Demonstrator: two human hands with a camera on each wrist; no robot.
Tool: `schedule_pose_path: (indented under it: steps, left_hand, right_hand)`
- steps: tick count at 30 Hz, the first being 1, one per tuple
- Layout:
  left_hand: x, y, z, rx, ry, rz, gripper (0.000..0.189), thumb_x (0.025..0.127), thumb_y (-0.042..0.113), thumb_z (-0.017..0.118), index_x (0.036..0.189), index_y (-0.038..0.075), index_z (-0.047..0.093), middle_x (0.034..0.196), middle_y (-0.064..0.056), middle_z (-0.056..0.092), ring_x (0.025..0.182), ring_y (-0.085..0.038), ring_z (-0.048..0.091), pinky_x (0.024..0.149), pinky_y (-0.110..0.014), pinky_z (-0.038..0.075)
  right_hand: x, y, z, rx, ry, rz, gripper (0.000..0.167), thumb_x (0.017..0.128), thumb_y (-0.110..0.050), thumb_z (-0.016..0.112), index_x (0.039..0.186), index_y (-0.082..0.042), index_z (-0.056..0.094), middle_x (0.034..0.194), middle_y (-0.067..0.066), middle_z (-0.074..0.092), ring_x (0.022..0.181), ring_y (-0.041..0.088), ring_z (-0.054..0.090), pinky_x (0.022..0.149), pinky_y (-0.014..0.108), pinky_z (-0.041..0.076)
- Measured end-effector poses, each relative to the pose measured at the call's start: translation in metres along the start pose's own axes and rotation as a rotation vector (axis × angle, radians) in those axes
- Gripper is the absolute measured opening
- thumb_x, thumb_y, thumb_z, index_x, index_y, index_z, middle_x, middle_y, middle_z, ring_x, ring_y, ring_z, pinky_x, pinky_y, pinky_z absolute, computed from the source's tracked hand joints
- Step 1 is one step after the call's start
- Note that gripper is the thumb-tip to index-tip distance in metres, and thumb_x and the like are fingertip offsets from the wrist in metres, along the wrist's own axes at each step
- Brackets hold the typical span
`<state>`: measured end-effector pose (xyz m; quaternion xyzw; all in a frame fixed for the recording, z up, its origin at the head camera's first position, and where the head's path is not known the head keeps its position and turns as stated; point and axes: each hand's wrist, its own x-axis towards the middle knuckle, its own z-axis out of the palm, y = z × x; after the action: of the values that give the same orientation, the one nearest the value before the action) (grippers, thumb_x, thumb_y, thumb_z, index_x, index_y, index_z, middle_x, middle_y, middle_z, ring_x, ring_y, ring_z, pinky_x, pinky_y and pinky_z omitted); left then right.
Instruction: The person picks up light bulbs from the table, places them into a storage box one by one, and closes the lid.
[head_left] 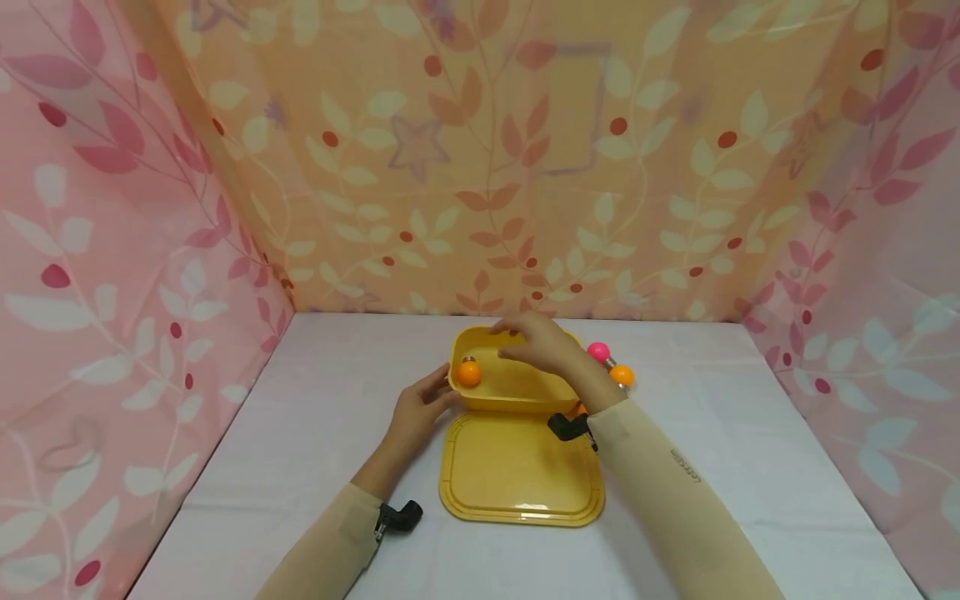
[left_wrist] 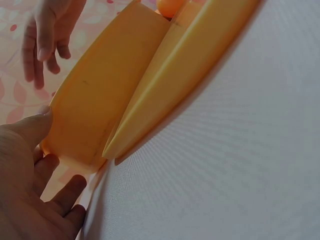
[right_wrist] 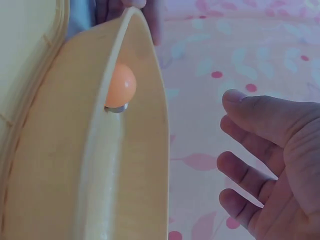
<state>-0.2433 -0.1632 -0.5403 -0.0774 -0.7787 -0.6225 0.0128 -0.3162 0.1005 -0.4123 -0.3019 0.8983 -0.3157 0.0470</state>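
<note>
A yellow plastic box (head_left: 517,405) stands without its lid on the table. One orange light bulb (head_left: 469,373) with a silver screw base lies in its left part, seen also in the right wrist view (right_wrist: 121,86). My left hand (head_left: 416,410) holds the box's left end, thumb at the rim and fingers against the outer wall (left_wrist: 42,180). Over the right half of the box hangs my right hand (head_left: 543,343), fingers loosely bent and apart, with nothing in it. Its wrist view shows the hand (right_wrist: 280,165) clear of the box wall.
The yellow lid (head_left: 521,467) lies flat in front of the box. Right of the box lie a pink bulb (head_left: 597,352) and an orange bulb (head_left: 622,376); another orange bulb (head_left: 581,409) is partly hidden by my right wrist. Patterned cloth walls (head_left: 480,167) surround the white table.
</note>
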Motion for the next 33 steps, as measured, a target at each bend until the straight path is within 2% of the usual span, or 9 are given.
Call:
schedule_pose_path:
  steps: [8,16,24,33]
  left_hand:
    - [-0.001,-0.002,-0.001,0.005,0.022,0.012,0.06,0.093,0.033,0.077,0.149,0.03,0.055,0.139,0.002,0.066,0.126,-0.018,0.064,0.109,-0.042,0.049]
    - [-0.001,0.0,0.001,0.012,0.014,-0.004,0.059,0.094,0.032,0.077,0.149,0.03,0.055,0.139,0.005,0.065,0.126,-0.017,0.063,0.109,-0.041,0.05]
    - [-0.001,0.001,0.001,0.003,0.011,0.007,0.059,0.096,0.027,0.075,0.15,0.028,0.054,0.142,0.003,0.064,0.127,-0.018,0.063,0.108,-0.041,0.051]
    - [-0.002,0.001,0.001,-0.019,0.005,-0.001,0.06,0.095,0.03,0.076,0.15,0.025,0.054,0.141,-0.001,0.065,0.127,-0.02,0.063,0.106,-0.038,0.052]
  right_hand:
    - [-0.032,-0.003,0.003,-0.094,0.119,-0.046,0.034,0.095,-0.027,0.076,0.126,-0.016,0.073,0.127,-0.001,0.071,0.119,0.024,0.062,0.109,0.047,0.049]
    - [-0.067,-0.003,0.006,-0.085,0.227,-0.156,0.033,0.092,-0.021,0.079,0.124,-0.014,0.072,0.126,0.001,0.072,0.122,0.026,0.06,0.11,0.051,0.045]
    - [-0.098,-0.006,-0.002,-0.012,0.297,-0.148,0.035,0.091,-0.016,0.08,0.125,-0.015,0.072,0.128,-0.001,0.071,0.123,0.024,0.059,0.105,0.051,0.05]
    - [-0.122,0.005,-0.013,-0.057,0.37,-0.185,0.037,0.089,-0.014,0.081,0.125,-0.017,0.073,0.124,-0.004,0.071,0.12,0.021,0.058,0.104,0.051,0.049]
